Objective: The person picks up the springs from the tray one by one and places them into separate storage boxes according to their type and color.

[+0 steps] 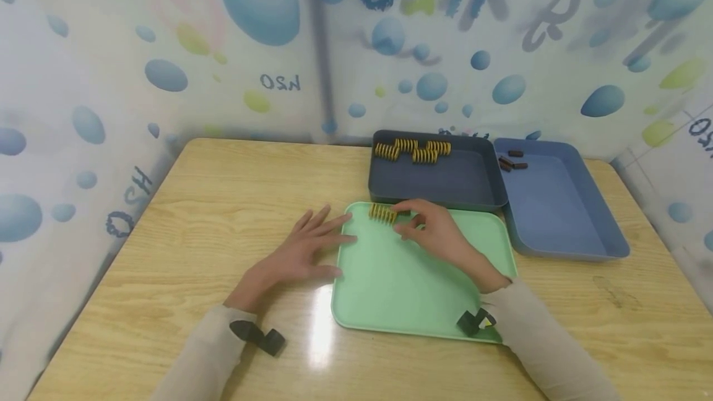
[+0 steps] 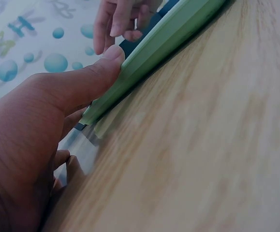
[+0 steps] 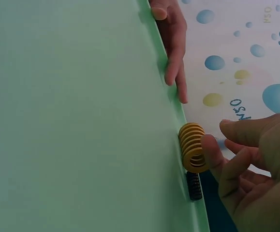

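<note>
A light green tray (image 1: pixel 401 283) lies in the middle of the wooden table (image 1: pixel 195 203). A yellow coil spring (image 1: pixel 383 212) lies at its far rim, with a small black spring (image 3: pixel 194 186) beside it. My right hand (image 1: pixel 434 231) hovers over that corner with its fingers loosely curled. One fingertip (image 3: pixel 211 147) touches the end of the yellow spring (image 3: pixel 192 147), and the thumb stays apart from it. My left hand (image 1: pixel 303 252) lies flat on the table at the tray's left edge. Its thumb (image 2: pixel 89 79) presses against the green rim (image 2: pixel 169 43).
Beyond the green tray stands a dark grey tray (image 1: pixel 445 181) with several yellow springs (image 1: pixel 413 150) along its far wall. To its right is a blue tray (image 1: pixel 551 209) holding a few dark springs (image 1: pixel 512 161). Bubble-patterned curtains (image 1: pixel 167 67) enclose the table on three sides.
</note>
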{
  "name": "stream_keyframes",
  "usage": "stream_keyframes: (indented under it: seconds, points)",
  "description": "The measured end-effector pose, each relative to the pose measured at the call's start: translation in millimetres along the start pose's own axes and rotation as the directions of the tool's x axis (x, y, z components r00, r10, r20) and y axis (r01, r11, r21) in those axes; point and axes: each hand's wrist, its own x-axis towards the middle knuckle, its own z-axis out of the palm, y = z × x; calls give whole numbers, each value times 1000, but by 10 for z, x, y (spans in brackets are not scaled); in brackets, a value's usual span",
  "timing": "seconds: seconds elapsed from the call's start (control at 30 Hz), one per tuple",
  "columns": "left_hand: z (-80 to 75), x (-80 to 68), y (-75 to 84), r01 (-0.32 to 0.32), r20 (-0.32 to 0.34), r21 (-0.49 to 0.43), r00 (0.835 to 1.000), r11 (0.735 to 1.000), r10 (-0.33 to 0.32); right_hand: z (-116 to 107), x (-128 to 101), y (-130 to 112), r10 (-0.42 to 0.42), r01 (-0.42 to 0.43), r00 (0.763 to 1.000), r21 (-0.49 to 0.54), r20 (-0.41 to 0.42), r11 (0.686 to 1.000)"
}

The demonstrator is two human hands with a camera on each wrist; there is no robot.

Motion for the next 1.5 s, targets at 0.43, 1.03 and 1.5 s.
stream_keyframes:
  seconds: [0.43, 1.03, 1.5]
  points:
    - [-4, -4, 16, -5, -4, 9, 1000, 1000, 5, 62, 42, 65, -30, 30, 999, 1, -14, 1000]
    - [-9, -7, 29, 3, 3, -8, 1000, 1000, -3, 188, 113, 107, -83, 80, 996, -56, -44, 995]
    - [-19, 10, 34, -4, 10, 5, 1000, 1000, 4, 245, 107, 87, 44, -44, 999, 80, 12, 996]
